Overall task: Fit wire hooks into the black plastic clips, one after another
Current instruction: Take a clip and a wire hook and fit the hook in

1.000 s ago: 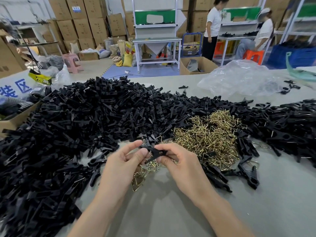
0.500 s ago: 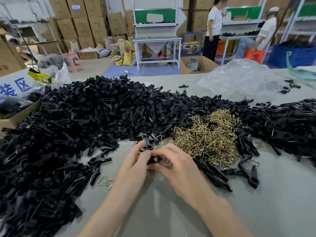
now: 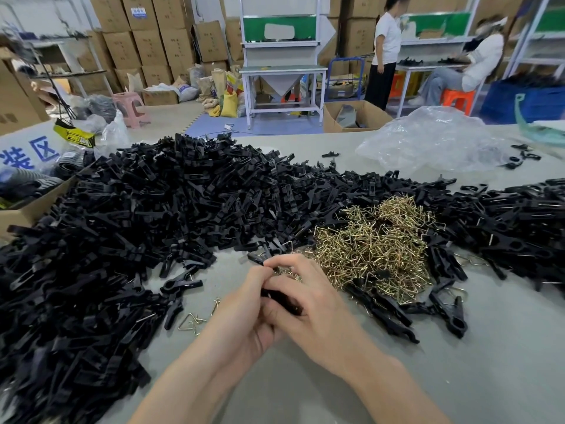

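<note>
Clip (image 3: 282, 302) mostly hidden between clasped hands (image 3: 318, 315)

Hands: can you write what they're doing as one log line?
left hand: grips black clip | right hand: grips same clip | wire hooks: heap beyond hands

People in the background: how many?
2. A standing person at the back; a seated person on an orange stool beside them. More may be hidden.

Bright, even indoor light; soft shadows, wide-angle bending and blur toward edges.
</note>
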`<state>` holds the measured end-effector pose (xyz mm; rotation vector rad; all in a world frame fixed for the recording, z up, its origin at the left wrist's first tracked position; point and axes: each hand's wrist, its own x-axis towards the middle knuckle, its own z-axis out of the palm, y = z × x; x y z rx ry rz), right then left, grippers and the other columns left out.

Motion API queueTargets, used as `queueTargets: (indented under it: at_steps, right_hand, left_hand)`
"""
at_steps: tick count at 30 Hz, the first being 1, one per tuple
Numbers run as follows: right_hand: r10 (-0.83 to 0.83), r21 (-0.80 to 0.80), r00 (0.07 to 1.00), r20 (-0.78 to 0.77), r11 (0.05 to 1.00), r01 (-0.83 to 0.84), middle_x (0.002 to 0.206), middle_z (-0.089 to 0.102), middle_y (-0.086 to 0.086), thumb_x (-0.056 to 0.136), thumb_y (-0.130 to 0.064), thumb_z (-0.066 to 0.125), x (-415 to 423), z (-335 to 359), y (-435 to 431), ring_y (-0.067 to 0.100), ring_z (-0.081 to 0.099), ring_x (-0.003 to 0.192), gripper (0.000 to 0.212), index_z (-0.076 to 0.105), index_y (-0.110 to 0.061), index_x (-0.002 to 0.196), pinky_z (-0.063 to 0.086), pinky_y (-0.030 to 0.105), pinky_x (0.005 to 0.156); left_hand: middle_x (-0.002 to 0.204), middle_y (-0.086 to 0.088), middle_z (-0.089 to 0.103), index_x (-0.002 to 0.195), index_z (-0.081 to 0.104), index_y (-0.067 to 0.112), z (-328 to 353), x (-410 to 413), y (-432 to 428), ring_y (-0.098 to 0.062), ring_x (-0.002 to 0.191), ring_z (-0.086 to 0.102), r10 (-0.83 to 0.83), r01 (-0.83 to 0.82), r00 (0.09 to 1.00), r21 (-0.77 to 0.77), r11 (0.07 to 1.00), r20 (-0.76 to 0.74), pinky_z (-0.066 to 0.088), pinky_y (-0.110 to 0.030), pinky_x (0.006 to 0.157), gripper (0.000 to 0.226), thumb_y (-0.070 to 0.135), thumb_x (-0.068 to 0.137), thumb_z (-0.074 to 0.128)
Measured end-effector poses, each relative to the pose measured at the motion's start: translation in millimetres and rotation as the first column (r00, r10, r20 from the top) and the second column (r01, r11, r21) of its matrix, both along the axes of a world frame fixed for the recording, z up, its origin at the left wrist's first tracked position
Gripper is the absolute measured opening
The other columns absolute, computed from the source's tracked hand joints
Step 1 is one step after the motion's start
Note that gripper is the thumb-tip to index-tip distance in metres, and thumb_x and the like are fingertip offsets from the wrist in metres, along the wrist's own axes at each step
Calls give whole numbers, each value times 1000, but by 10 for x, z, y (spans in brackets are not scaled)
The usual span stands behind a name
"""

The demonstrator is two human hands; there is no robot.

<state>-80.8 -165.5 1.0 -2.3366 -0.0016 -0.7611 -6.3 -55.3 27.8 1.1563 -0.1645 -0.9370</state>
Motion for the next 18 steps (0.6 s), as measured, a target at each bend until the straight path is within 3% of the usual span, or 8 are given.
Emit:
queueTargets:
  at_steps: [3,5,8,12,18]
  right_hand:
    - [0,12,1000,-8,1000,0,132,48,-22,92,-38,64,23,-26,2,2,44,120,15,70,-33,105,36,17,101]
    - [2,51,1000,-24,999,-1,131,49,-23,89,-39,65,20,-30,5,3,44,122,18,73,-32,103,37,18,102]
    - [23,104,998,-52,994,-17,130,47,-29,86,-39,66,1,-5,21,5,47,118,14,70,-36,98,39,18,98]
    - [38,70,996,-78,997,-32,131,46,-28,85,-36,67,-1,19,35,3,47,117,11,71,-35,95,39,19,98]
    - [81,2,992,-97,997,-81,139,42,-25,84,-38,69,-45,38,28,0,50,119,11,72,-36,95,43,26,102]
  left_hand:
    - [110,-21,72,113,67,-5,-22,29,12,-26,91,72,-31,26,990,-38,999,-134,61,-35,75,36,19,89,55]
    - [99,-15,72,103,72,2,-35,40,11,-22,83,70,-66,54,979,-64,996,-194,59,-31,69,31,18,81,58]
    - [87,-9,67,86,79,12,-38,33,4,-18,73,66,-106,94,969,-65,993,-225,56,-30,64,21,23,80,62]
    - [82,-8,68,85,80,12,-16,68,23,-20,72,66,-144,136,960,-48,990,-240,56,-31,65,31,34,65,74]
    - [76,-9,64,90,72,9,20,111,26,-21,66,66,-245,238,944,-57,970,-222,56,-28,55,21,27,80,67]
